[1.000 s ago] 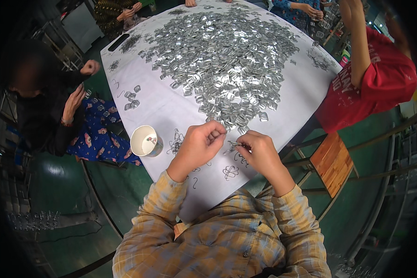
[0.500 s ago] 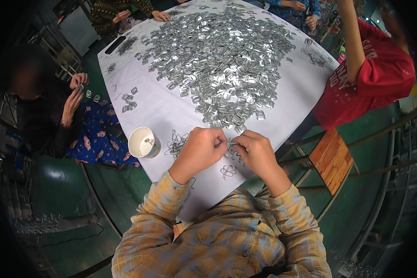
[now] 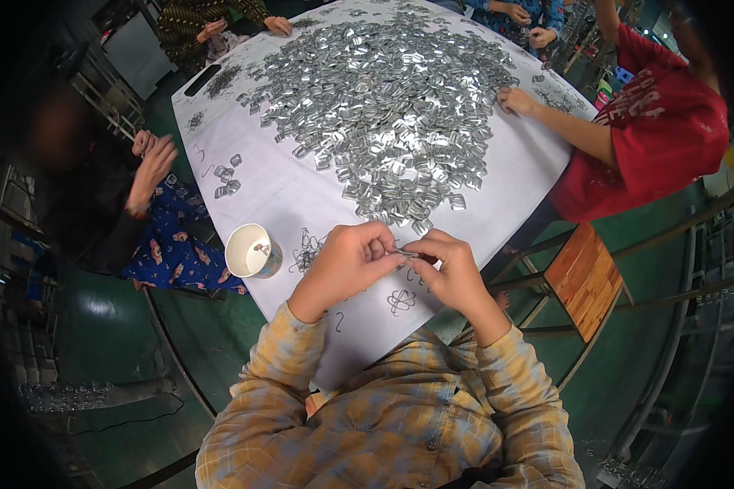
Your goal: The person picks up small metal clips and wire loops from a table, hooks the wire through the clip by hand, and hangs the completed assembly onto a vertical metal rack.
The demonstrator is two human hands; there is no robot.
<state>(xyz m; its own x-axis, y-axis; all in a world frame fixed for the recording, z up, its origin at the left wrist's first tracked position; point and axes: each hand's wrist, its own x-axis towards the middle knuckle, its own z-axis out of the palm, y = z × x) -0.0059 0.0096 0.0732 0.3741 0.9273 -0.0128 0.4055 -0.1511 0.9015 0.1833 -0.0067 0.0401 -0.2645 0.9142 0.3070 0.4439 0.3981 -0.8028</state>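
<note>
My left hand [image 3: 347, 265] and my right hand [image 3: 451, 267] meet over the near end of the white table. Thumbs and fingertips of both are closed on a small, flat silver metal piece [image 3: 405, 253], mostly covered by the fingers. Just beyond them spreads a large heap of similar silver metal pieces [image 3: 391, 122], squarish with openings. Thin dark wire hooks lie in a tangle [image 3: 306, 251] beside my left hand. A smaller cluster of hooks [image 3: 401, 302] sits below my hands, and a single hook [image 3: 339, 321] lies near my left wrist.
A paper cup [image 3: 249, 251] stands at the table's left edge, with several loose metal pieces [image 3: 228, 178] beyond it. A wooden stool [image 3: 587, 279] is at right. Co-workers sit around; a red-sleeved person's hand [image 3: 515, 101] touches the heap's right side.
My thumbs have come closer together on the metal piece, which now lies flatter. The person in red has lowered an arm to the heap. The person at left has moved their hands.
</note>
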